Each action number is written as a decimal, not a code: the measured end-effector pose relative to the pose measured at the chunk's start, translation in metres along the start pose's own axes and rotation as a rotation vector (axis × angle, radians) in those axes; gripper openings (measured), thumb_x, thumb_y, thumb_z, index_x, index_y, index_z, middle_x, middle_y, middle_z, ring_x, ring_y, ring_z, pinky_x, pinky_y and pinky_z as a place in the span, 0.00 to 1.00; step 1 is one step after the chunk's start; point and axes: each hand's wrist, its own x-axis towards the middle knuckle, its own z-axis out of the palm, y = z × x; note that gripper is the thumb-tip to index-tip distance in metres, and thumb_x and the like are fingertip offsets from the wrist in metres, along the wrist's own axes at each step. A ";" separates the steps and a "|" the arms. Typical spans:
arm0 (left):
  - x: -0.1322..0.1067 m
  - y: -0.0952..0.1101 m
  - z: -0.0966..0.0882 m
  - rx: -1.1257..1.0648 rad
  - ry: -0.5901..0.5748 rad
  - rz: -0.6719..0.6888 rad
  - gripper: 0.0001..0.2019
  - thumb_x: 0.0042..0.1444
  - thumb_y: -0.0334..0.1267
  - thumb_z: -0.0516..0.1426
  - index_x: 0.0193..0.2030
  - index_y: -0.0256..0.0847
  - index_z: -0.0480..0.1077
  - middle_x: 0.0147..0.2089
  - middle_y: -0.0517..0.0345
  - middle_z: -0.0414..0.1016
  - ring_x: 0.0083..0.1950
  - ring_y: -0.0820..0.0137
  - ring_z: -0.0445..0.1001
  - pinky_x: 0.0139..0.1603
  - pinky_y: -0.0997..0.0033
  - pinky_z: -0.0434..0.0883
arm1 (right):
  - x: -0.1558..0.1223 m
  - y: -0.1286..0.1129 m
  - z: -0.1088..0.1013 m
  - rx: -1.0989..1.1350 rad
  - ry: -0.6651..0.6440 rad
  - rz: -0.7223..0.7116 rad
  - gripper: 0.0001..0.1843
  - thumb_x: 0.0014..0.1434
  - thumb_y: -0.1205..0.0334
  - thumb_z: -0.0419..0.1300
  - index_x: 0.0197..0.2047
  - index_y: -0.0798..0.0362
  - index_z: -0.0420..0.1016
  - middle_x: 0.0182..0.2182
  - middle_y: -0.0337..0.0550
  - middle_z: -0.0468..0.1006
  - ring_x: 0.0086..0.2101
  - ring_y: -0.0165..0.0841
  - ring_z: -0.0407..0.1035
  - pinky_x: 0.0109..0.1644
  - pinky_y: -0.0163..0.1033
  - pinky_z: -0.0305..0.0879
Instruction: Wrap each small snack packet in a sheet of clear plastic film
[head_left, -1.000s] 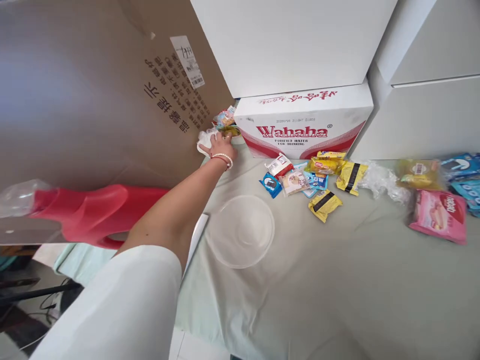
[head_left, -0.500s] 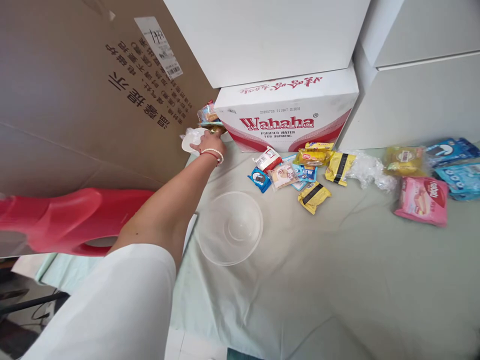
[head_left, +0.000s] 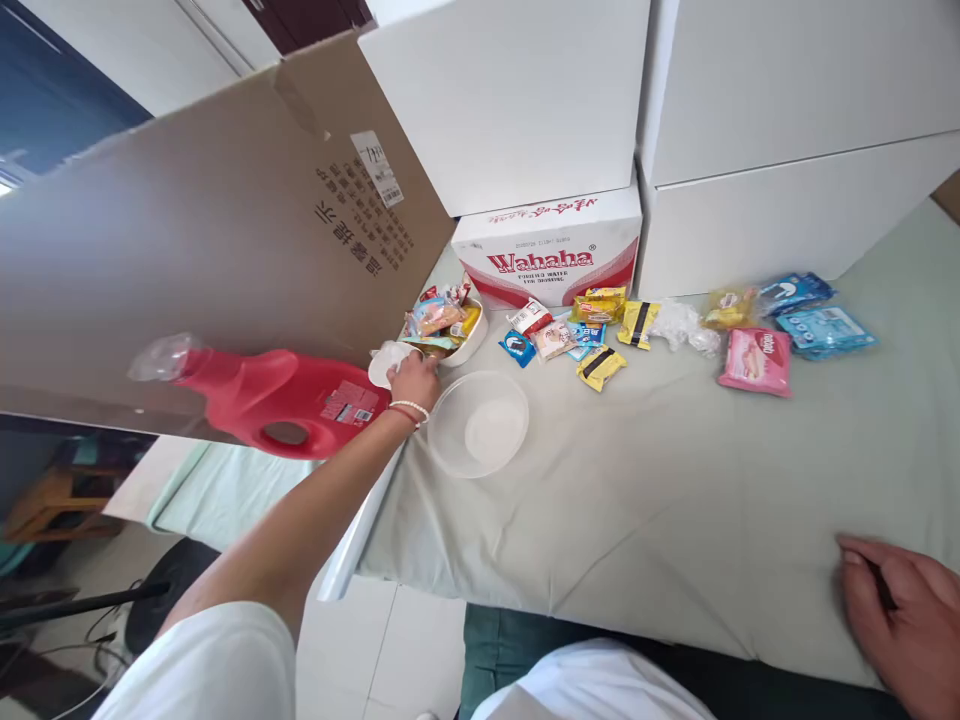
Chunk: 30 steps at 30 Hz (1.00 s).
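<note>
— What is farthest to the left?
— The red jug (head_left: 300, 375), which is left of the left grip (head_left: 415, 380). The left arm (head_left: 300, 530) extends upward to the right, almost straight, with the back of the hand upward.
— Is this grip wide?
— I cannot tell; its fingers are at the white plastic piece (head_left: 385, 362), just left of it. Just beyond is the white bowl (head_left: 476, 345) with snacks (head_left: 439, 318); near its right, the clear bowl (head_left: 495, 430). Well apart to the right lies the pink packet (head_left: 757, 362).
— And the right grip (head_left: 900, 620)?
— Over the desk (head_left: 675, 500), fingers bent; its hold I cannot tell.
</note>
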 end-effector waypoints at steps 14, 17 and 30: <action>-0.054 -0.003 0.000 0.000 -0.003 0.326 0.23 0.66 0.34 0.47 0.61 0.42 0.76 0.55 0.40 0.76 0.58 0.52 0.71 0.63 0.53 0.61 | 0.004 0.000 -0.002 0.195 0.054 -0.127 0.21 0.66 0.42 0.47 0.45 0.33 0.81 0.44 0.58 0.80 0.52 0.57 0.76 0.57 0.63 0.69; -0.049 -0.001 0.004 -0.008 0.026 0.336 0.22 0.66 0.35 0.47 0.57 0.39 0.79 0.53 0.36 0.76 0.57 0.49 0.71 0.62 0.47 0.61 | 0.004 0.007 0.004 0.180 0.121 -0.193 0.21 0.67 0.45 0.49 0.45 0.44 0.81 0.42 0.56 0.81 0.46 0.58 0.77 0.51 0.64 0.73; -0.050 -0.004 0.008 -0.134 0.074 0.614 0.21 0.67 0.36 0.49 0.57 0.44 0.80 0.49 0.42 0.80 0.57 0.53 0.75 0.64 0.47 0.64 | 0.004 0.015 0.009 0.111 0.175 -0.312 0.14 0.70 0.54 0.52 0.47 0.49 0.78 0.41 0.55 0.79 0.43 0.59 0.74 0.48 0.63 0.74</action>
